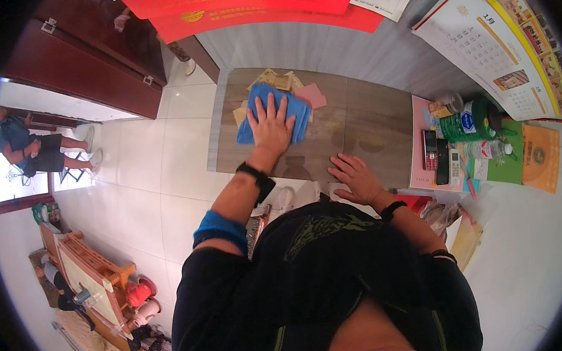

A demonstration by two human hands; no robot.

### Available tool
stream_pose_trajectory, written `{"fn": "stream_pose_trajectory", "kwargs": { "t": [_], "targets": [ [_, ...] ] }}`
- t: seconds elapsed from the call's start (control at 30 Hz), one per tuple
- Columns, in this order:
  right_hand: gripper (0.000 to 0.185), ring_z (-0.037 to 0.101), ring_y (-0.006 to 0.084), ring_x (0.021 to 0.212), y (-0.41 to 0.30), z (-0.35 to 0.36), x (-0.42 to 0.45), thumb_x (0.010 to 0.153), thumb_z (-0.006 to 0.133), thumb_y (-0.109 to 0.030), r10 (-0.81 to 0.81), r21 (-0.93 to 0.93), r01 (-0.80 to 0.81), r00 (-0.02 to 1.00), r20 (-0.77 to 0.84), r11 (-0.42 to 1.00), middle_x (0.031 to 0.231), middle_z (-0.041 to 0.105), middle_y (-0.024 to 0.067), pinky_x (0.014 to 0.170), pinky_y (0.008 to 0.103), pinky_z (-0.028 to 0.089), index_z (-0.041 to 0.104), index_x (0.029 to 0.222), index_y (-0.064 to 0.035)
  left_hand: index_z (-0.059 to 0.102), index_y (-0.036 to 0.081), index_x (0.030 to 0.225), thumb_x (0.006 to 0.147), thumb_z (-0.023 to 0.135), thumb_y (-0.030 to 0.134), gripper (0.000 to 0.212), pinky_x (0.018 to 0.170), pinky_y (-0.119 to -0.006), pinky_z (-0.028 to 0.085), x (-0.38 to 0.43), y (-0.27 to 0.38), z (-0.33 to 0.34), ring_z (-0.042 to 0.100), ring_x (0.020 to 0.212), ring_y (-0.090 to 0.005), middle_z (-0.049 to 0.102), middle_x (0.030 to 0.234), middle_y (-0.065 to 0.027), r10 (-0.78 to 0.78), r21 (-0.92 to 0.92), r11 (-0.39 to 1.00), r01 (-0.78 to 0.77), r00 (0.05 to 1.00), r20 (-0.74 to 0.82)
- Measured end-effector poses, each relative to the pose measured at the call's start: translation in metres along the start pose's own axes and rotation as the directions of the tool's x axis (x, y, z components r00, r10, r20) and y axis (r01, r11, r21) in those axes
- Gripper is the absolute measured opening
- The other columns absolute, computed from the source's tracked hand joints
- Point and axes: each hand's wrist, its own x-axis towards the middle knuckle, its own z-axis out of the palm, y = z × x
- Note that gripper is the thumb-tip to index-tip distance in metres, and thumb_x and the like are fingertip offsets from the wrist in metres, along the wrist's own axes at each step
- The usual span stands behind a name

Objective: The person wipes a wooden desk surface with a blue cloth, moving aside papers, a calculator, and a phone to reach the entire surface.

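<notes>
My left hand (270, 124) lies flat, fingers spread, on a folded blue cloth (299, 119) on a brown wood-patterned tabletop (363, 98). Paper pieces (282, 82) stick out behind the cloth, and a pink paper piece (311, 95) lies at its right. Part of what is under the cloth is hidden. Damp-looking marks show on the tabletop. My right hand (356, 176) rests at the table's near edge, fingers apart, with nothing in it.
At the right are a mobile phone (429, 151), a white remote control (454, 166), a clear plastic bottle (492, 149), a green container (475, 121) and a pink-handled tool (468, 178). Calendars hang on the wall. A person (43, 146) sits far left; others are lower left.
</notes>
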Motion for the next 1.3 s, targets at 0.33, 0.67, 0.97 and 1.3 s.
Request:
{"fn": "stream_pose_trajectory", "kwargs": {
  "t": [0.33, 0.67, 0.97, 1.3],
  "targets": [
    [0.059, 0.032, 0.0305, 0.132, 0.006, 0.015, -0.002, 0.082, 0.059, -0.044, -0.016, 0.010, 0.017, 0.998, -0.066, 1.000, 0.142, 0.038, 0.0101, 0.108, 0.0468, 0.026, 0.046, 0.129, -0.0118, 0.041, 0.018, 0.138, 0.091, 0.037, 0.048, 0.055, 0.106, -0.061, 0.012, 0.073, -0.003, 0.016, 0.021, 0.135, -0.0417, 0.033, 0.145, -0.0132, -0.212, 0.131, 0.970, 0.205, 0.976, 0.045],
    [0.058, 0.031, 0.0310, 0.132, 0.001, 0.008, -0.001, 0.082, 0.060, -0.042, 0.039, 0.038, -0.038, 0.999, -0.033, 0.999, 0.142, 0.037, 0.0111, 0.108, 0.0471, 0.026, 0.047, 0.129, -0.0116, 0.044, 0.015, 0.134, 0.089, 0.049, 0.040, 0.052, 0.103, -0.060, 0.019, -0.088, -0.042, -0.046, 0.028, 0.131, -0.0418, 0.037, 0.140, -0.0162, -0.004, 0.025, 1.000, 0.003, 0.999, 0.044],
    [0.056, 0.033, 0.0317, 0.131, 0.000, 0.006, -0.001, 0.082, 0.060, -0.040, 0.040, -0.009, -0.040, 0.998, -0.039, 0.999, 0.141, 0.038, 0.0106, 0.106, 0.0474, 0.027, 0.048, 0.128, -0.0113, 0.041, 0.014, 0.137, 0.088, 0.050, 0.042, 0.057, 0.105, -0.059, 0.020, -0.089, -0.054, -0.044, 0.028, 0.132, -0.0425, 0.036, 0.142, -0.0177, -0.110, 0.051, 0.993, 0.107, 0.993, 0.052],
    [0.056, 0.036, 0.0325, 0.128, 0.001, 0.009, -0.001, 0.078, 0.062, -0.041, 0.030, -0.051, -0.033, 0.998, -0.051, 0.998, 0.138, 0.041, 0.0106, 0.105, 0.0482, 0.030, 0.051, 0.124, -0.0110, 0.037, 0.014, 0.141, 0.091, 0.039, 0.049, 0.060, 0.109, -0.055, 0.016, 0.055, -0.083, 0.008, 0.023, 0.135, -0.0416, 0.029, 0.147, -0.0172, -0.303, 0.085, 0.951, 0.299, 0.952, 0.040]
  ]
}}
